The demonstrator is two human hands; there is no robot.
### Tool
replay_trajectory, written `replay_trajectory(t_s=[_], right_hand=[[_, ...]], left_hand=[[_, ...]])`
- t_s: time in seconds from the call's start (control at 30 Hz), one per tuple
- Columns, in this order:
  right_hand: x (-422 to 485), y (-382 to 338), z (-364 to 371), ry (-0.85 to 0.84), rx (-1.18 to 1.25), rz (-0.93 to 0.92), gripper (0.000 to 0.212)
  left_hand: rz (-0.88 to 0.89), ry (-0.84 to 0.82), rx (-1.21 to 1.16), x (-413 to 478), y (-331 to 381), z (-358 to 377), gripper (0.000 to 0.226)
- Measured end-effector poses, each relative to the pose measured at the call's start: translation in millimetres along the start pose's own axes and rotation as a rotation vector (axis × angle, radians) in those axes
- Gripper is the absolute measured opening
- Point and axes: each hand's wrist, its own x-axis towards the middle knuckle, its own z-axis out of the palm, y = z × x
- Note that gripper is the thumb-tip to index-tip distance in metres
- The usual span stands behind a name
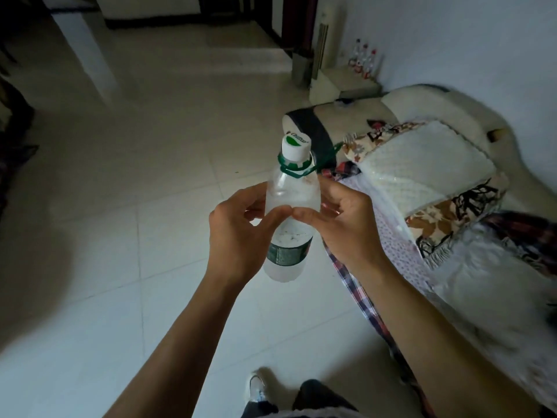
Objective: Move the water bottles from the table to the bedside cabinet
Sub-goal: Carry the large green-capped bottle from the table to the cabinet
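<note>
Clear plastic water bottle [291, 206] is resting upright between both hands' fingers [304, 214], closed only loosely, apparently; could be slipping floorward.

Held upright over the tiled floor [120, 206] by left hand [238, 236] and right hand [346, 227], thumbs touching: clear water bottle [289, 200], white cap, green label; bed [437, 206] alongside right; more bottles [363, 60] on bedside cabinet [349, 82] far corner.
</note>
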Motion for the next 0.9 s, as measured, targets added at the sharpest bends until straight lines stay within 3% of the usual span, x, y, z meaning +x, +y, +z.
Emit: replay_trajectory(t_s=[0.23, 0.9], right_hand=[[89, 16, 16, 0.064, 0.024, 0.013, 0.043], [433, 118, 14, 0.073, 0.073, -0.009, 0.049]], left_hand=[[0.041, -0.063, -0.023, 103, -21, 1, 0.036], [0.078, -0.044, 0.032, 442, -93, 70, 0.039]])
